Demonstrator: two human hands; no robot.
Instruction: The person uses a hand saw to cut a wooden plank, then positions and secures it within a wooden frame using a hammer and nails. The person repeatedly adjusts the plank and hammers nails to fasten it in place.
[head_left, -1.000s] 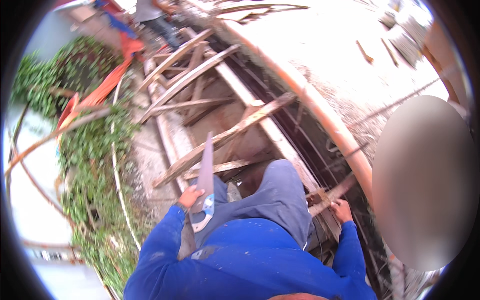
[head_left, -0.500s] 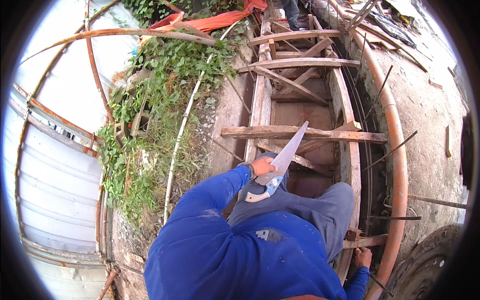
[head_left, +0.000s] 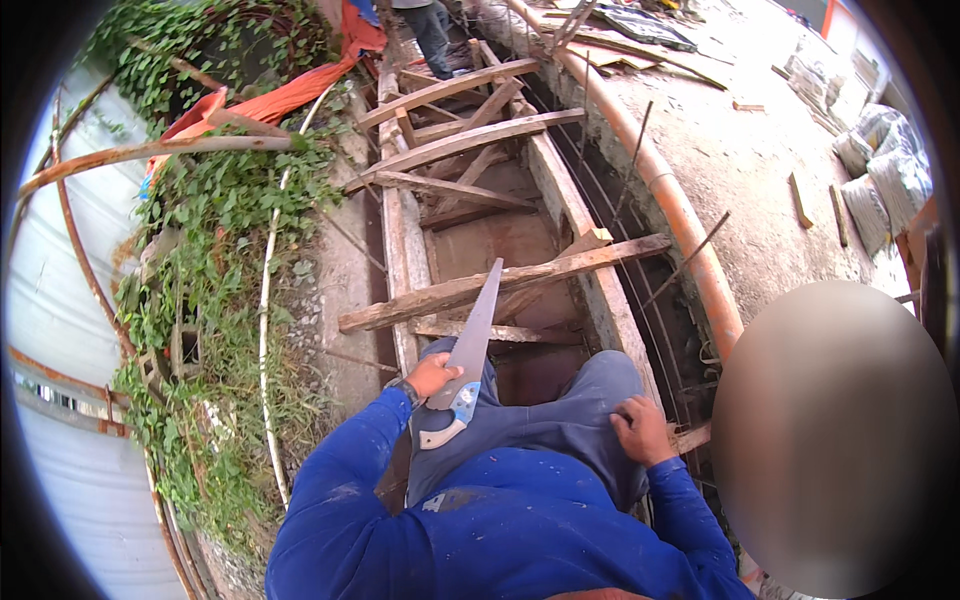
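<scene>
My left hand (head_left: 432, 375) grips a hand saw by its blade, close to the handle. The saw (head_left: 478, 330) lies over my left thigh, its pale handle with a blue section toward me and its tip pointing away. Beyond the tip, a rough timber crosspiece (head_left: 420, 303) spans the long wooden form. My right hand (head_left: 643, 430) rests by my right knee, fingers loosely bent and nothing visible in them. A short piece of wood (head_left: 693, 437) shows beside that hand, partly covered by a blurred oval.
An orange pipe (head_left: 690, 225) and several thin steel bars run along the right. Farther up the form stands another person (head_left: 428, 35). Vines (head_left: 215, 245) and a white pipe (head_left: 265, 330) line the left. Sacks (head_left: 890, 170) lie at the far right. A blurred oval (head_left: 835, 440) hides the lower right.
My right hand has left the wooden piece at the lower right and come to my knee. The view has swung right, bringing sacks and the blurred oval in. My left hand still holds the saw.
</scene>
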